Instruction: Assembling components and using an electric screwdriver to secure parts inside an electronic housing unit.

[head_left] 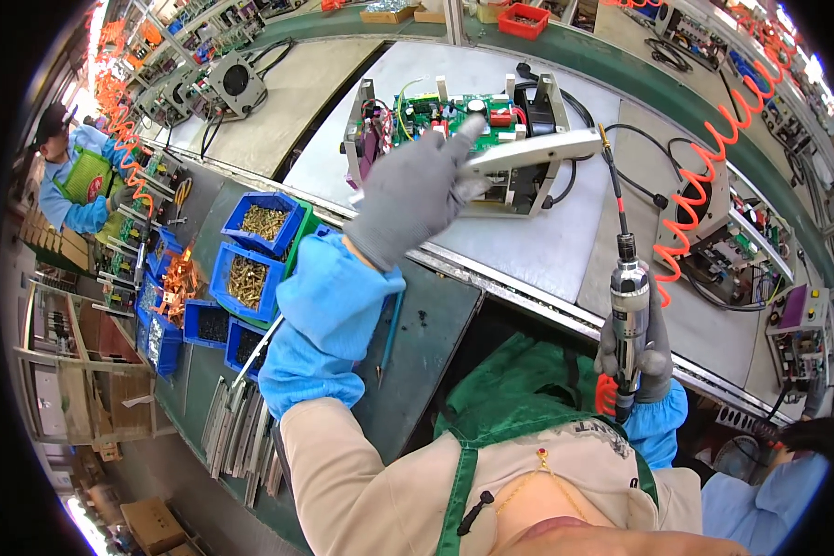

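Note:
My left hand [412, 199], in a grey glove and blue sleeve cover, is closed on a flat pale metal bar [542, 150]. The bar slants over an open chassis [354, 139] on the white board and hides part of it. Inside the chassis sits a green circuit board [422, 120] with a red component and wires. My right hand [656, 343], also gloved, grips an upright pneumatic screwdriver [629, 301]. Its long bit points up, to the right of the chassis and apart from it.
Blue bins [247, 278] of brass-coloured and dark screws stand at left. Near them lie several metal strips [236, 435] and a thin blue-handled tool [391, 338]. A coiled orange air hose [718, 139] hangs at right, by another chassis [741, 232]. A co-worker [79, 176] is at far left.

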